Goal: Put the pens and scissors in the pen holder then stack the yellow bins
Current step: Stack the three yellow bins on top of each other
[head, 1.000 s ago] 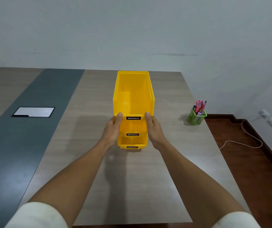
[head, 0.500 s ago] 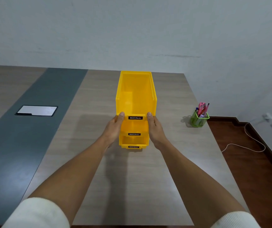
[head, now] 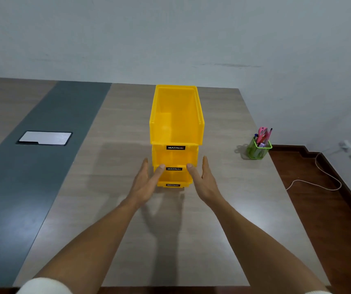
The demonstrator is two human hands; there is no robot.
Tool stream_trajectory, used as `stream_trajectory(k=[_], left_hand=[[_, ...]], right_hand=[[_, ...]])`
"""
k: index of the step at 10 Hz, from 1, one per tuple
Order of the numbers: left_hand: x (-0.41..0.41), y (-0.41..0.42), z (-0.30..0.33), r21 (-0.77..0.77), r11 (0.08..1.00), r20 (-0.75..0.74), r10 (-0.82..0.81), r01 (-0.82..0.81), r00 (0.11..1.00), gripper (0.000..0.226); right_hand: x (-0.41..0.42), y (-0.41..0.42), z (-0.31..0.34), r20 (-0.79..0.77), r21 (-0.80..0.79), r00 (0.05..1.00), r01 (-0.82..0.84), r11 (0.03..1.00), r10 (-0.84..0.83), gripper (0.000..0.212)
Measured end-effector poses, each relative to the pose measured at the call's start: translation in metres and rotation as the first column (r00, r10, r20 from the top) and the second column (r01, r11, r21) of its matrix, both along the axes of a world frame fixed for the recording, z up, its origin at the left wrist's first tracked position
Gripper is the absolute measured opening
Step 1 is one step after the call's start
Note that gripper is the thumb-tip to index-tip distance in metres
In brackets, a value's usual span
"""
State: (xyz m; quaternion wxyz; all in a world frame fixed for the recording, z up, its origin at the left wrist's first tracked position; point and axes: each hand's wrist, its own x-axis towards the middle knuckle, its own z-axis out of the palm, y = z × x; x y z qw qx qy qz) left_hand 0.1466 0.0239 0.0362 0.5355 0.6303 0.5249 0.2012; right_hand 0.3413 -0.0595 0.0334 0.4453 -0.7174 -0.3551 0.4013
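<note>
A: Where's everything sitting rn?

B: Biggest first: the bench (head: 191, 240) is carrying it all. The bins (head: 176, 124) are standing mid-bench as one yellow stack, three high, labels facing the person, long axis running straight away from the camera toward the wall.

A: And the holder?

B: The holder (head: 257, 150) is sitting well off to the right, near the bench's edge, w/ the scissors (head: 262, 134) and pens (head: 269, 134) sticking up out of it. Can't count the pens, too small.

A: Hands?

B: The left hand (head: 147, 183) and right hand (head: 205, 181) are flanking the stack's near end, one per side, palms turned inward. Fingers (head: 144, 164) are lying straight and apart, clamping on nothing. Both thumbs are resting at the middle bin's front lip, by its label; whether they're pressing or just brushing, can't tell.

A: So which way's the stack from the fingers?

B: Dead btwn them and slightly ahead. Neither hand is nearer, it's symmetric. If anything needs squaring up, it's a push along that long axis or a squeeze inward from both sides.

A: Task status?

B: Looking basically done imo: stationery is sitting in the holder, bins are standing stacked. The tiers are looking aligned from here, tho the far ends are hidden.
</note>
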Motion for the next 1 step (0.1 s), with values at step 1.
stream_trajectory(k=[1], left_hand=[[-0.0153, -0.0139, -0.0415, 0.111, 0.994, -0.213, 0.003, 0.021, 0.977, 0.103]], right_hand=[[-0.0022, -0.0161, -0.0329, 0.199, -0.073, 0.979, -0.038, 0.997, 0.052, 0.098]])
